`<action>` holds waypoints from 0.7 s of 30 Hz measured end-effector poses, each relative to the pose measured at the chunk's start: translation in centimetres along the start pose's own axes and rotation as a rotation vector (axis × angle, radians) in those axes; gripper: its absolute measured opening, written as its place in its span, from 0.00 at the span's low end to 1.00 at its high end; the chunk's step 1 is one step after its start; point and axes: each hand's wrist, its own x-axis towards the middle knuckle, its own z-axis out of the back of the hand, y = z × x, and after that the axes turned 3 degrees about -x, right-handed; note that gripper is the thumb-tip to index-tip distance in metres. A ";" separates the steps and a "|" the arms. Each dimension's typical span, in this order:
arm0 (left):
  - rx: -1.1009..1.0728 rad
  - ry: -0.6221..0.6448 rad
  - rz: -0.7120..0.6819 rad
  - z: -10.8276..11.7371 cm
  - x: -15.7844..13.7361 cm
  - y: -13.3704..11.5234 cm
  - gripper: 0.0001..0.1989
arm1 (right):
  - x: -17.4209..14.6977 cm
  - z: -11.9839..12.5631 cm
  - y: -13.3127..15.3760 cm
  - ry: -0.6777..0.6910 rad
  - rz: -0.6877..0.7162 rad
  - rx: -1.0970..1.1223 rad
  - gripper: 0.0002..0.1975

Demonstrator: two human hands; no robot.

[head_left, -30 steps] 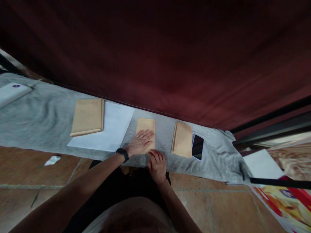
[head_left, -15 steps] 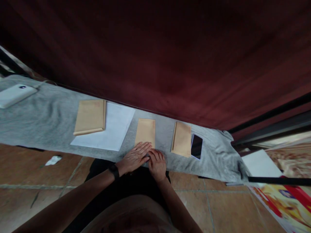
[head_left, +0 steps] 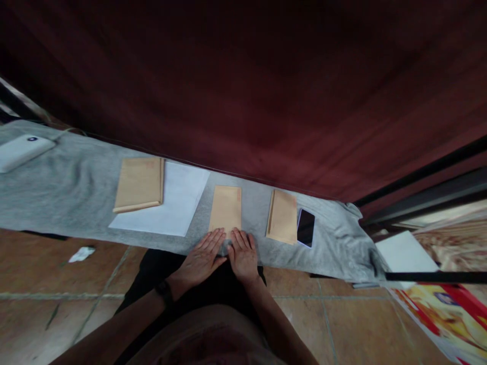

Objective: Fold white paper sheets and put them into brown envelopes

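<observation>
A tan paper envelope [head_left: 225, 207] lies flat on the grey cloth in front of me, with small reddish print near its upper right corner. My left hand [head_left: 203, 255] rests palm down with its fingertips on the envelope's near left part. Beside it, my right hand [head_left: 243, 253] lies flat, fingers stretched over the near right corner. Both hands cover the envelope's near edge. To the left, a stack of tan envelopes [head_left: 139, 182] sits partly on white paper sheets [head_left: 177, 200]. A smaller pile of envelopes [head_left: 282, 215] lies to the right.
A dark-screened phone [head_left: 306, 228] lies right of the smaller pile. At the far left is a white device [head_left: 25, 152] with a cable. A dark red curtain [head_left: 243, 111] hangs behind the grey cloth [head_left: 83, 187]. Crumpled white paper [head_left: 82, 254] lies on the tiled floor.
My left hand has drawn back toward me and left from the envelope's middle. My right hand's fingers have straightened onto its near edge, and the hands have moved apart.
</observation>
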 end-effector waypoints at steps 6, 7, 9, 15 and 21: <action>0.080 -0.045 0.023 0.2 -1.4 0.5 0.35 | -0.6 0.2 -0.4 -0.045 -0.123 -0.015 0.24; 0.095 -0.060 0.033 0.0 -1.6 0.6 0.35 | -0.6 0.2 -0.4 -0.062 -0.144 -0.011 0.24; 0.122 -0.087 0.050 -0.3 -1.8 0.5 0.37 | -0.6 0.1 -0.3 -0.095 -0.181 0.004 0.24; 0.125 -0.163 0.060 -1.0 -1.7 0.6 0.37 | 1.3 0.1 0.3 -0.164 -0.301 0.177 0.20; 0.123 -0.211 0.021 -1.1 -1.5 1.2 0.34 | 3.5 0.3 0.5 -0.228 -0.631 0.857 0.09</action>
